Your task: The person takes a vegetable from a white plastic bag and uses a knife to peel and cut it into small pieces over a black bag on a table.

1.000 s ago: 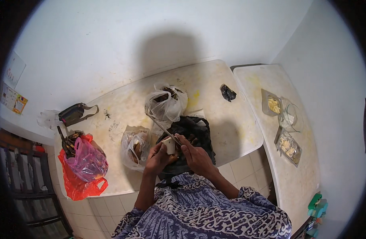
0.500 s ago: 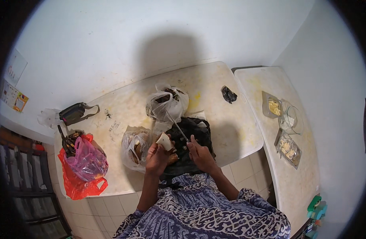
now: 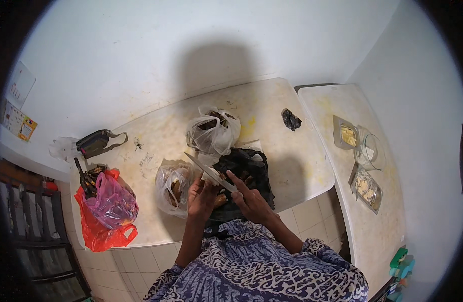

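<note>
My left hand [image 3: 201, 200] is closed around a pale piece of root [image 3: 209, 175] that looks like cassava. A knife [image 3: 197, 162] is gripped in my right hand [image 3: 251, 203], its blade slanting up to the left across the root. The blade hides part of that piece. Below both hands a black plastic bag [image 3: 261, 187] lies spread over the table's near edge, with brown peel or root pieces on it. Just left of my left hand stands a clear plastic bag [image 3: 167, 197] with brown chunks inside. Beyond the knife tip sits a white plastic bag [image 3: 226, 143] holding dark contents.
Red [image 3: 101, 240] and purple bags [image 3: 110, 204] with dark bananas or plantains [image 3: 89, 185] stand at left, near a dark pouch [image 3: 94, 144]. A crumpled black bag [image 3: 291, 121] lies far right. The side table [image 3: 362, 226] holds metal trays [image 3: 367, 190] of pale pieces and a glass bowl [image 3: 373, 153].
The knife has swung leftward, its blade now lying across the root instead of apart from it. My right hand has come closer to my left, and the root has turned in my grip.
</note>
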Demonstrator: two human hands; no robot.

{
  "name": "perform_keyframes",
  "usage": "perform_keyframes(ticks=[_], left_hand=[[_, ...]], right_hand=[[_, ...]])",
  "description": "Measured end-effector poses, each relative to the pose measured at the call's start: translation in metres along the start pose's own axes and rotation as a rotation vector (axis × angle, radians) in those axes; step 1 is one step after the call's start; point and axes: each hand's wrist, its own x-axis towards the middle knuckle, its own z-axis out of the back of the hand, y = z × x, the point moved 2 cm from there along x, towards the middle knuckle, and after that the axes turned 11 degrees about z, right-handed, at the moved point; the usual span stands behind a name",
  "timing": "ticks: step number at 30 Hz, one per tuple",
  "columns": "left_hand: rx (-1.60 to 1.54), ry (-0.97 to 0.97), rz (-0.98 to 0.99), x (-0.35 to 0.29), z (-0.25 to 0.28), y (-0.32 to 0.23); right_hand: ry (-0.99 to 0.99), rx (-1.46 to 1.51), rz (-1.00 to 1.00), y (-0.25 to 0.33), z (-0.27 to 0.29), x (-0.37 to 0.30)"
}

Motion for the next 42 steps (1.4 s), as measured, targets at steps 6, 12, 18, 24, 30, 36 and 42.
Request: perform_keyframes(ticks=[6,12,18,24,30,36,42], left_hand=[[0.006,-0.034,0.043,-0.003,0.001,-0.001],[0.093,-0.076,0.096,-0.003,0.000,-0.005],[0.120,-0.075,0.085,-0.006,0.000,-0.002],[0.283,-0.166,0.034,-0.011,-0.009,-0.001],[0.349,-0.191,-0.153,-0.011,-0.015,0.001],[0.265,-0.123,0.065,-0.013,0.002,-0.008],[0.448,-0.149,-0.091,-0.012,-0.015,-0.006]], right_hand=[[0.071,-0.026,-0.026,0.007,0.004,0.003],[0.079,-0.058,-0.006,0.000,-0.004,0.001],[0.031,-0.096,-0.022,0.004,-0.006,0.002],[-0.035,-0.093,0.014,0.012,-0.003,0.005],[0.017,0.023,-0.178,0.017,0.004,0.008],[0.144,-0.048,-0.056,0.010,0.008,0.007],[-0.004,0.020,-0.063,0.019,0.005,0.007]])
